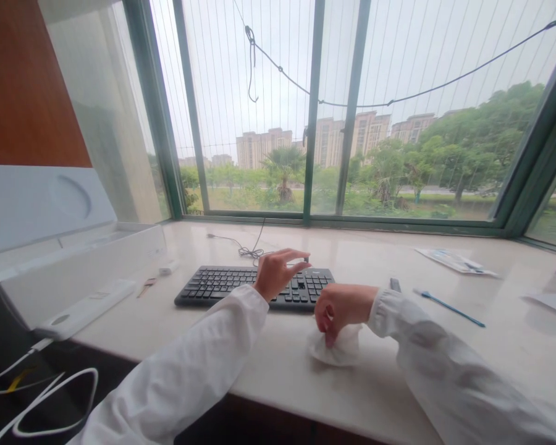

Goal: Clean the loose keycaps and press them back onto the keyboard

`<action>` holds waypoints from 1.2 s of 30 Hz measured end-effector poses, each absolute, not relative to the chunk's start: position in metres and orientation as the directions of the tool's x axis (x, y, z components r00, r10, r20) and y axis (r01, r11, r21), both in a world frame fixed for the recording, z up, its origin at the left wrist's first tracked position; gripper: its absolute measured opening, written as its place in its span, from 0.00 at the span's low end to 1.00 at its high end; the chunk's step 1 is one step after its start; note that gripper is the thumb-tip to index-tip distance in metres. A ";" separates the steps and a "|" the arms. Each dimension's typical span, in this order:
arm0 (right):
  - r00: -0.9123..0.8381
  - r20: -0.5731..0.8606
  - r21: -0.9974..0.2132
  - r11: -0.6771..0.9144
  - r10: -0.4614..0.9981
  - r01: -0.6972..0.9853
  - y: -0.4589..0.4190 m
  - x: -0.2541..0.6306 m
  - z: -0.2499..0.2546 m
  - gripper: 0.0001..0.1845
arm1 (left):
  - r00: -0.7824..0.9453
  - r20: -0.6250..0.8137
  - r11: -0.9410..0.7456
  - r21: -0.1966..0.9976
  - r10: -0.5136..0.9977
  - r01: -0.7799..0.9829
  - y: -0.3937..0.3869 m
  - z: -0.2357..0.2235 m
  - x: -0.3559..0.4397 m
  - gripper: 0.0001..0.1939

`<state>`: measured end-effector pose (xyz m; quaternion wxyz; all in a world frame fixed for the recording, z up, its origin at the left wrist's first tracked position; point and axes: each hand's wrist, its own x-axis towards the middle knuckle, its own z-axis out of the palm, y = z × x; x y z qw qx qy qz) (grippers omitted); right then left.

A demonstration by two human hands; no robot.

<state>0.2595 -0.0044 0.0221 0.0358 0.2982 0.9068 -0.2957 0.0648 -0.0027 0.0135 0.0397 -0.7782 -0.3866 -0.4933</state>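
Observation:
My left hand [280, 272] is raised over the right part of a black keyboard [222, 284]. Between its thumb and fingertips it pinches a small black keycap [306, 260]. A dark gap shows among the keys below that hand. My right hand [338, 309] is bent down in front of the keyboard's right end. Its fingers are closed on a crumpled white cloth [345, 351], which rests on the white tabletop [278, 352]; part of the cloth is hidden under the hand.
A bundled black cable [252, 251] lies behind the keyboard. To the right are a small dark object [395, 285], a blue stick-like tool [454, 309] and a flat packet [456, 262]. A white power strip [86, 309], keys [147, 285] and an open white box [92, 259] are on the left.

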 end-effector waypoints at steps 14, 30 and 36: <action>-0.465 0.252 -0.967 0.244 0.849 -0.080 0.014 0.257 0.024 0.26 | 0.117 0.826 -0.686 0.370 0.552 0.626 -0.011 0.010 0.073 0.12; -0.387 0.270 -0.962 0.260 0.882 -0.077 0.009 0.251 0.029 0.21 | 0.106 0.794 -0.652 0.406 0.599 0.640 -0.010 0.007 0.074 0.05; -0.425 0.261 -0.965 0.222 0.867 -0.139 0.009 0.253 0.029 0.22 | 0.078 0.794 -0.682 0.461 0.603 0.568 -0.007 0.005 0.074 0.06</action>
